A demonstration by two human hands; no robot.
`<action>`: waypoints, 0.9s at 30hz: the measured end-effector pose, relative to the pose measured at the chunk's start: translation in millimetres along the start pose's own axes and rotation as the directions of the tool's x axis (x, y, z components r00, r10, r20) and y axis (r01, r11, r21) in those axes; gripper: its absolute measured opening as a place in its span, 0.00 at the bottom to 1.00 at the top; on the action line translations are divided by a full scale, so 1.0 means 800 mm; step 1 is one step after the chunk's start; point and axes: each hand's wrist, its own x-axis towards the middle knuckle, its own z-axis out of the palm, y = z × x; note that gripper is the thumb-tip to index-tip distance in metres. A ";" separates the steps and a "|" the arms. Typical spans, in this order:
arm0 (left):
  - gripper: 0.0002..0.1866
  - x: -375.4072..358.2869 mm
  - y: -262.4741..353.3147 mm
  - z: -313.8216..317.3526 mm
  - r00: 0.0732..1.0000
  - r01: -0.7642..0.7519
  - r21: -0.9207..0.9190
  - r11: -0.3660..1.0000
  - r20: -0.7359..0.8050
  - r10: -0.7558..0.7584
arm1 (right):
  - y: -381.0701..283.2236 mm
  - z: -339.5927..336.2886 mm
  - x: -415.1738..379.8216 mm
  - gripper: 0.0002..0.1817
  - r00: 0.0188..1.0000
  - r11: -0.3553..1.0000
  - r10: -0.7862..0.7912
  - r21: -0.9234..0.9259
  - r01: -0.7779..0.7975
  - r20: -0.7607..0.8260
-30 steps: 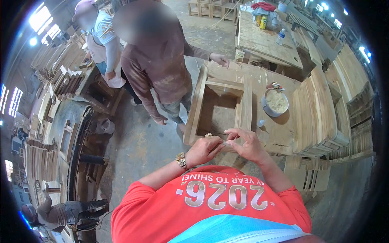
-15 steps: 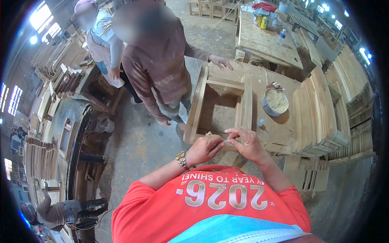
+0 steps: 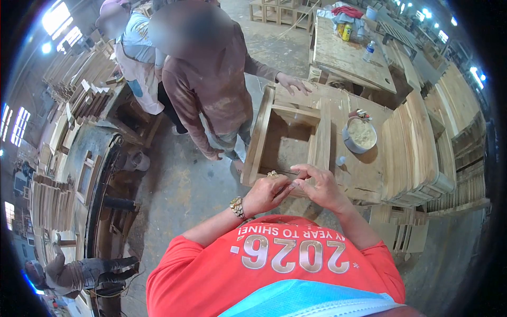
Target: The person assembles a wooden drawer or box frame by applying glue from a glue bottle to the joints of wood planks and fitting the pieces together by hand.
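My left hand (image 3: 266, 194), with a gold watch (image 3: 237, 207) at the wrist and a ring, is closed with its fingertips pinched together. My right hand (image 3: 318, 187) meets it, thumb and forefinger curled in a pinch. Whatever lies between the fingertips is too small to make out. Both hands are just above the near end of a wooden frame (image 3: 323, 138), which lies on a wooden worktable (image 3: 359, 177). To the right of the frame stands a white tub of pale powder or paste (image 3: 362, 133).
Across the table a person in a brown top (image 3: 211, 90) rests one hand (image 3: 292, 83) near the frame's far end. Stacked wooden panels (image 3: 409, 148) stand at the right. Behind is another bench (image 3: 348, 53) with a water bottle (image 3: 368, 51). More people work at left.
My hands stay together, with the right fingers shifting slightly. The view has moved a little. The hand of the person opposite has shifted slightly over the table, its fingers spread more.
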 end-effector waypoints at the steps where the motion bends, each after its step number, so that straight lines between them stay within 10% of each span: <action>1: 0.08 0.000 -0.001 0.001 1.000 0.001 0.000 1.000 -0.002 -0.001 | -0.001 0.001 0.000 0.20 1.000 1.000 0.005 -0.009 -0.004 0.007; 14: 0.08 -0.003 0.005 -0.004 0.998 -0.047 0.053 0.998 -0.039 0.049 | -0.001 0.014 -0.001 0.24 0.996 0.980 -0.062 -0.186 0.073 0.064; 19: 0.06 -0.007 0.001 -0.006 0.999 -0.032 0.056 0.998 -0.001 0.032 | 0.016 0.017 -0.001 0.20 0.971 0.944 -0.185 -0.302 0.134 -0.149; 23: 0.07 -0.018 -0.014 -0.010 0.994 0.083 -0.020 0.996 -0.069 -0.084 | 0.012 -0.039 0.002 0.16 0.956 0.952 0.200 -0.188 -0.242 -0.216; 27: 0.07 -0.010 -0.005 -0.010 0.995 0.094 0.003 0.996 -0.045 -0.094 | 0.013 -0.014 0.001 0.18 0.991 0.993 0.076 -0.085 -0.085 -0.106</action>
